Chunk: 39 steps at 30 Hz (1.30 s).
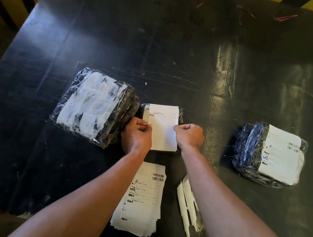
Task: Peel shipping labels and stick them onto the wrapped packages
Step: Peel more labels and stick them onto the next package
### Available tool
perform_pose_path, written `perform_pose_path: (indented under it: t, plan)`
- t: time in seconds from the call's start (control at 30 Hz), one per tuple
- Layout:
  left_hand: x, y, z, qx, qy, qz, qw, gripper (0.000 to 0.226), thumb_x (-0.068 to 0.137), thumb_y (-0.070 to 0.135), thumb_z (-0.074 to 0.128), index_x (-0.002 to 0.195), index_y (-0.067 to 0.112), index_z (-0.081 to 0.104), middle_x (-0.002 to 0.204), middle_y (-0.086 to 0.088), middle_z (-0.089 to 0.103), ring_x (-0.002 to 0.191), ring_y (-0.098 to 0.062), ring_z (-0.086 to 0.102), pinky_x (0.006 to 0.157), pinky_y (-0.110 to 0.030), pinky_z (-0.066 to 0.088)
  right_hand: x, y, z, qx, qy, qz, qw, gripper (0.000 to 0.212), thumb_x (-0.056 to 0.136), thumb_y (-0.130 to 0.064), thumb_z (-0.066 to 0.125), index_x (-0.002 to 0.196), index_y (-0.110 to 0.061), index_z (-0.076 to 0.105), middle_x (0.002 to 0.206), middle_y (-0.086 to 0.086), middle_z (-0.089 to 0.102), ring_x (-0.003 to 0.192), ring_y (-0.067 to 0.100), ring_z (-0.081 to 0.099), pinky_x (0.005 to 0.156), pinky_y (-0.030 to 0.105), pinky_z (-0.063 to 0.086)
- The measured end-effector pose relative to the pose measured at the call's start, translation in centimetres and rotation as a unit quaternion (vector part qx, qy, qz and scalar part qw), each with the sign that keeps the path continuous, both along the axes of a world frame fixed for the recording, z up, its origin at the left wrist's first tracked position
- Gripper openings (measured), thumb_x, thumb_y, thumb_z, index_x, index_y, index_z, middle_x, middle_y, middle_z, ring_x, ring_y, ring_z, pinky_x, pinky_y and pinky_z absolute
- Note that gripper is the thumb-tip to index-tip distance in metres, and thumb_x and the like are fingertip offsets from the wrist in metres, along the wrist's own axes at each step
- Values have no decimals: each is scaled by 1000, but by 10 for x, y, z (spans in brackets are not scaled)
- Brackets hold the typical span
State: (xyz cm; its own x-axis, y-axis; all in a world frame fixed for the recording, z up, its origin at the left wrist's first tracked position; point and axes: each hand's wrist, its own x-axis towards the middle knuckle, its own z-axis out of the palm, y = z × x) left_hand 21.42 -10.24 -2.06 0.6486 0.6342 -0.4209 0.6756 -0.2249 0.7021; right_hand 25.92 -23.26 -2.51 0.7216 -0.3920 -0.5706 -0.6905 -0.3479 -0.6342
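A dark scuffed table (108, 28) carries a large black plastic-wrapped package (94, 106) at left, a labelled black package (270, 155) at right, and a small black package (181, 115) between them. Over the small one lies a white shipping label (163, 127), pinched at its left edge by the left hand (137, 135) and at its right edge by the right hand (189, 134). Nearer sit a stack of printed labels (144, 196) and white backing strips (186, 201).

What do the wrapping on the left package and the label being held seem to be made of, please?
Left package wrapping: apparently clear plastic film, glossy and crinkled, with white glints over dark contents. Label: seemingly matte white paper, flat, with printed black text; pinched at its edges by the left hand and right hand.
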Motion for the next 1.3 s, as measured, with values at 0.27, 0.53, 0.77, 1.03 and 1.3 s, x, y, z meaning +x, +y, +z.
perform_pose_path:
  t: [0.27, 0.53, 0.77, 1.03, 1.3]
  plan:
    - [-32, 1, -4, 123, -81, -245, 958, 23, 96, 14, 70, 115, 24, 63, 121, 7, 55, 112, -12, 59, 86, -14, 48, -25, -12, -10, -188, -229, 240, 925, 16, 91, -23, 72, 103, -21, 60, 103, -4, 63, 93, 16, 61, 73, 29, 52]
    - [-60, 16, -40, 188, -50, -514, 835, 74, 113, 44, 30, 167, 19, -14, 174, 3, -25, 159, -9, -25, 133, -42, -3, -25, -6, -24, -206, -180, 561, 781, 63, 110, -51, 11, 168, -26, 13, 176, -9, 1, 162, 12, -8, 129, 58, -4]
    - [-58, 19, -39, 199, -41, -521, 829, 79, 111, 48, 33, 166, 22, -18, 174, 5, -26, 158, -7, -28, 132, -38, -8, 23, 8, -19, -259, -115, 572, 770, 68, 111, -51, 17, 168, -20, -2, 177, -4, -5, 163, 14, -6, 128, 59, -12]
    - [-56, 25, -37, 197, -16, -542, 816, 82, 110, 47, 37, 166, 21, -18, 171, 6, -32, 155, -7, -34, 132, -37, -11, 39, -15, -6, -276, -118, 550, 779, 66, 110, -45, 20, 168, -18, 6, 176, 1, 2, 163, 18, 2, 128, 54, -7]
    - [-54, 29, -35, 187, 0, -553, 812, 85, 109, 45, 39, 165, 22, -21, 170, 8, -35, 155, -7, -34, 132, -36, -10, -22, -29, -11, -298, -144, 604, 725, 70, 105, -50, 7, 168, -20, 6, 175, -4, 0, 161, 11, -4, 127, 56, -17]
